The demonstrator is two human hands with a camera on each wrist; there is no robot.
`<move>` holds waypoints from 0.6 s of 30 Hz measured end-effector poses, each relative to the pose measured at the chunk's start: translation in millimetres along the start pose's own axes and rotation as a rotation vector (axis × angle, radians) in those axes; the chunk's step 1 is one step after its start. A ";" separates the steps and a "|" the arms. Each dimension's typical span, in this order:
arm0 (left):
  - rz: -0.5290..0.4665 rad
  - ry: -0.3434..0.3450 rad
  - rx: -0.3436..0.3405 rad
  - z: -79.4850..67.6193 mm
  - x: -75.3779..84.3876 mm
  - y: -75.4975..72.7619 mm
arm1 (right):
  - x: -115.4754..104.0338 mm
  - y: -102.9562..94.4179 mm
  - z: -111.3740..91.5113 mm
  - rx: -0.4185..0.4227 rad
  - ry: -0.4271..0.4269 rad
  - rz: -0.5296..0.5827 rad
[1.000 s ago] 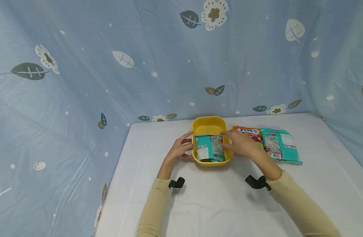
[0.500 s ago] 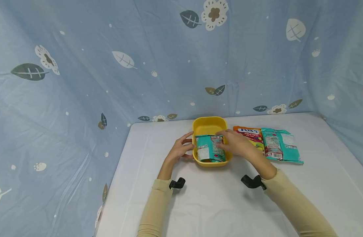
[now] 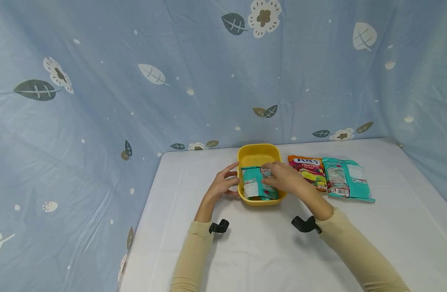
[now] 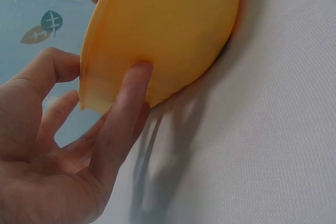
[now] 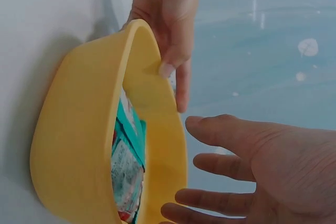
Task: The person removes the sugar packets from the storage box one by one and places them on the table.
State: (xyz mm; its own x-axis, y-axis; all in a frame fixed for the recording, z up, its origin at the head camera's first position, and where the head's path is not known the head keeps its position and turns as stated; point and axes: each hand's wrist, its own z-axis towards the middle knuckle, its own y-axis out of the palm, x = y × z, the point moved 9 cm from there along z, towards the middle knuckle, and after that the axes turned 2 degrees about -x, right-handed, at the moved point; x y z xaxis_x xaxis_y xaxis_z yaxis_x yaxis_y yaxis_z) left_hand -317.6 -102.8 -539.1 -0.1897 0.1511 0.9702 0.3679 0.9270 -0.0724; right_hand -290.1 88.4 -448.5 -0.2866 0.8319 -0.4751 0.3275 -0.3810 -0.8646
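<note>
A yellow plastic container (image 3: 258, 151) sits on the white tabletop, with teal snack packets (image 3: 250, 182) inside. My left hand (image 3: 220, 184) holds its left wall. In the left wrist view that hand's fingers (image 4: 134, 85) lie against the outside of the wall, while the thumb side meets the rim. My right hand (image 3: 284, 176) is over the container's right side, partly covering the packets in the head view. Seen from the right wrist, the right hand (image 5: 262, 171) has spread fingers with nothing between them, close to the rim.
To the right of the container lie a red and orange FOX'S candy packet (image 3: 309, 170) and a teal packet (image 3: 349, 178), side by side. Behind the table hangs a blue curtain (image 3: 209, 81) with leaf and flower prints.
My right hand has moved left, further over the container, uncovering more of the FOX'S packet. The left hand stays at the container's left wall.
</note>
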 end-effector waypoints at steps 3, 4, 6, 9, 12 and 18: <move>0.003 0.005 0.000 -0.3 0.6 0.3 | -2.0 1.8 1.8 0.006 -0.010 -0.010; 0.003 0.006 0.000 -0.6 0.8 0.5 | -2.3 2.5 2.1 0.006 -0.009 -0.012; 0.005 0.008 -0.001 -1.0 1.4 1.0 | -2.2 3.8 2.3 0.003 -0.006 -0.015; 0.008 0.006 0.005 -1.5 1.5 1.3 | -2.5 4.8 2.0 0.000 -0.007 -0.014; 0.010 0.002 0.010 -1.1 1.3 1.0 | -2.3 5.5 2.4 -0.003 -0.006 -0.011; 0.019 -0.005 0.011 0.1 0.5 0.0 | 0.9 9.7 4.4 -0.029 0.021 0.018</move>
State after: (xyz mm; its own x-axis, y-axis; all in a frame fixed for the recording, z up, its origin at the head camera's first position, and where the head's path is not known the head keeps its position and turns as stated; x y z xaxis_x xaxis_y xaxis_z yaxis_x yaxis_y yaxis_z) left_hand -317.8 -102.7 -538.6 -0.1869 0.1706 0.9674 0.3611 0.9278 -0.0938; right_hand -291.2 83.7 -458.0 -0.2618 0.8333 -0.4869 0.3587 -0.3844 -0.8506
